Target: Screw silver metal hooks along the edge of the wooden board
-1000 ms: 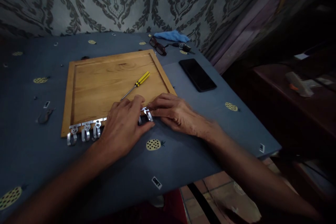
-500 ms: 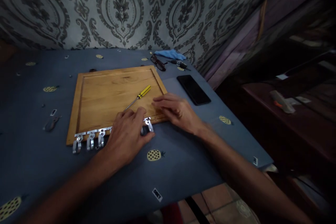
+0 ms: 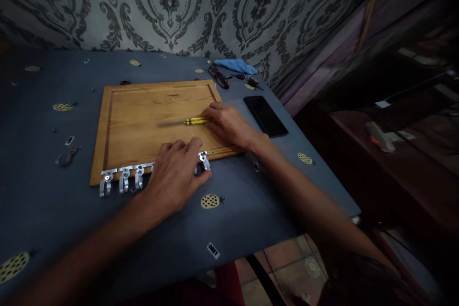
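Observation:
A framed wooden panel [image 3: 154, 114] lies flat, with several metal hinges [image 3: 106, 184] in a row along its near edge. My left hand [image 3: 175, 169] rests over that edge, fingers apart on the wood and covering part of the row; the thumb is beside the rightmost hinge [image 3: 204, 161]. Above the panel's right part, my right hand [image 3: 227, 122] has its fingers closed on the handle end of a yellow screwdriver [image 3: 196, 120]. The blurred shaft points left across the wood.
On the blue patterned tablecloth [image 3: 251, 210], a black phone [image 3: 266, 115] lies to the right. Glasses [image 3: 219, 76], keys [image 3: 251, 80] and a blue cloth [image 3: 236, 65] are at the back. A loose hinge [image 3: 67, 157] sits to the left.
My right hand has moved up and left over the panel and taken hold of the screwdriver, which has turned closer to level. My left hand stays over the hinge row. The view has shifted slightly.

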Available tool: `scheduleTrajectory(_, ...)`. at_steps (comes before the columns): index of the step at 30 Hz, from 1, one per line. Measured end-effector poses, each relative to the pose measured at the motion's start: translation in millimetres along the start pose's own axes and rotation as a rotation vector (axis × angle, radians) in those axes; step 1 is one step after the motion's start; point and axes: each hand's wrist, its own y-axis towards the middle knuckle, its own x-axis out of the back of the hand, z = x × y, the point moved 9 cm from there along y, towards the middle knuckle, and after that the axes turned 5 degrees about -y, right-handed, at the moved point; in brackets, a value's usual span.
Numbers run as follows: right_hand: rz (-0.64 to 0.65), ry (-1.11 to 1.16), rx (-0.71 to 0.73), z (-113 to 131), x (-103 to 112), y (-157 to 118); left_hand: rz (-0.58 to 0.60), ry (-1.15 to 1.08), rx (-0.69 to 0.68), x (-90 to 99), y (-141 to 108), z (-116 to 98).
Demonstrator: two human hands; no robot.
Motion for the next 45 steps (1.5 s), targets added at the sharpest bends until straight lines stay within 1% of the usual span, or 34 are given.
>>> scheduleTrajectory(3,-0.036,0.102,-0.006,-4,9,-8,0.011,0.007,0.008,-0.4,0,0)
scheduleTrajectory(6,-0.150,0.240,-0.058,-12,25,-21,0.013,0.011,0.002,-0.4,0,0)
scheduleTrajectory(8,-0.290,0.346,-0.103,-16,43,-32,0.008,0.008,-0.011,-0.3,0,0)
scheduleTrajectory(10,-0.465,0.464,-0.149,-18,63,-45,0.011,0.005,-0.017,-1.1,-1,0)
scheduleTrajectory(13,-0.709,0.621,-0.206,-15,89,-63,0.007,0.006,-0.023,-1.8,-1,2)
scheduleTrajectory(15,-0.820,0.659,-0.213,-9,102,-72,-0.006,0.004,-0.031,-1.2,-1,1)
scheduleTrajectory(16,-0.842,0.649,-0.210,-5,106,-74,-0.009,0.001,-0.035,-1.1,-1,1)
scheduleTrajectory(18,-0.837,0.592,-0.200,4,109,-74,-0.004,-0.001,-0.033,-1.4,-1,1)
scheduleTrajectory(21,-0.769,0.524,-0.196,13,103,-69,-0.003,0.002,-0.028,-0.8,-1,1)
scheduleTrajectory(26,-0.673,0.568,-0.249,20,77,-63,-0.002,-0.004,-0.030,-0.9,0,0)
scheduleTrajectory(29,-0.607,0.607,-0.296,20,58,-65,-0.013,0.002,-0.037,-0.9,0,0)
scheduleTrajectory(30,-0.602,0.622,-0.310,20,54,-68,-0.018,0.007,-0.040,-0.8,0,0)
scheduleTrajectory(32,-0.646,0.666,-0.333,17,51,-75,-0.024,0.021,-0.042,-0.8,-1,0)
scheduleTrajectory(35,-0.769,0.757,-0.361,14,57,-86,-0.020,0.036,-0.041,-2.0,-1,1)
scheduleTrajectory(37,-0.812,0.797,-0.378,14,61,-89,-0.024,0.038,-0.047,-2.3,0,0)
scheduleTrajectory(40,-0.821,0.834,-0.392,16,63,-87,-0.032,0.043,-0.049,-2.5,0,1)
scheduleTrajectory(45,-0.768,0.859,-0.389,19,57,-84,-0.025,0.048,-0.034,-2.4,0,1)
